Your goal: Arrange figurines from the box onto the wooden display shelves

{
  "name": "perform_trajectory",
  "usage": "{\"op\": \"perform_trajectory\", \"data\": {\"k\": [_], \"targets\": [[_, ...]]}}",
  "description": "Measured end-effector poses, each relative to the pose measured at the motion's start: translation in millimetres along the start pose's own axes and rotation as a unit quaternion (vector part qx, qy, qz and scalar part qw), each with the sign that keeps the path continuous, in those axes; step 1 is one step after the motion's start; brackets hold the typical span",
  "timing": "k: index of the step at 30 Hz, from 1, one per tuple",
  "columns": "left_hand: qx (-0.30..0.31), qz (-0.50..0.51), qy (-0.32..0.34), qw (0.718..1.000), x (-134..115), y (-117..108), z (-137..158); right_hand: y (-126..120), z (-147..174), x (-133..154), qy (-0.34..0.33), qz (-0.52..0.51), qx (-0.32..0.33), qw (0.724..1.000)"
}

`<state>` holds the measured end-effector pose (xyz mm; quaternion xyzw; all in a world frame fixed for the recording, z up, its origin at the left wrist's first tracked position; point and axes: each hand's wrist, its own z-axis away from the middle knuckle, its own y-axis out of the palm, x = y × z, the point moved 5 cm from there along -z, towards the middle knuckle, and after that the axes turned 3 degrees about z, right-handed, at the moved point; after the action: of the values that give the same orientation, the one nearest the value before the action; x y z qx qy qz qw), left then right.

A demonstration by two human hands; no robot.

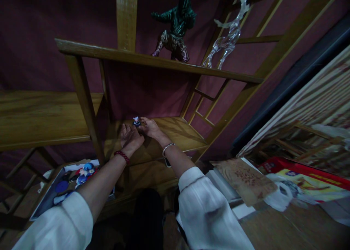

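A small figurine (136, 120) with a pale, eared head and a dark round base stands upright on the lower wooden shelf (175, 133). My right hand (151, 128) is at its right side, thumb and fingers closed at the edge of the base. On the near left, my left hand (131, 137) rests low over the shelf with its fingers stretched out and apart, beside the base. Whether the left fingertips touch the figurine I cannot tell. A red bead bracelet is on my left wrist, a silver bangle on my right.
Above, a shelf board (158, 62) carries a dark green warrior statue (177, 27) and a clear deer figure (228, 36). A post (84, 104) stands left of my hands. Below left lies a box (43, 202) of blue figures; to the right, a cardboard sheet (243, 180) and a red-yellow box (306, 180).
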<state>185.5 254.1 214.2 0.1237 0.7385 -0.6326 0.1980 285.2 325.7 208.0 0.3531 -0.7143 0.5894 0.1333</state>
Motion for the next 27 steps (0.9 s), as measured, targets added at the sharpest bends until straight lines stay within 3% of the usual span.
{"op": "perform_trajectory", "data": {"k": [7, 12, 20, 27], "targets": [[-0.033, 0.010, 0.036, 0.999, 3, -1, 2, -13, 24, 13, 0.021, -0.008, -0.023, 0.999], [-0.074, 0.063, 0.108, 0.989, -2, -10, 13, -22, 48, 33, 0.015, -0.017, -0.034, 0.999], [-0.084, 0.210, 0.130, 0.965, -2, -31, 53, -28, 92, 65, -0.046, -0.049, -0.113, 0.991], [-0.130, 0.269, 0.156, 0.942, 18, -39, 88, -26, 133, 88, -0.071, -0.054, -0.162, 0.983]]}}
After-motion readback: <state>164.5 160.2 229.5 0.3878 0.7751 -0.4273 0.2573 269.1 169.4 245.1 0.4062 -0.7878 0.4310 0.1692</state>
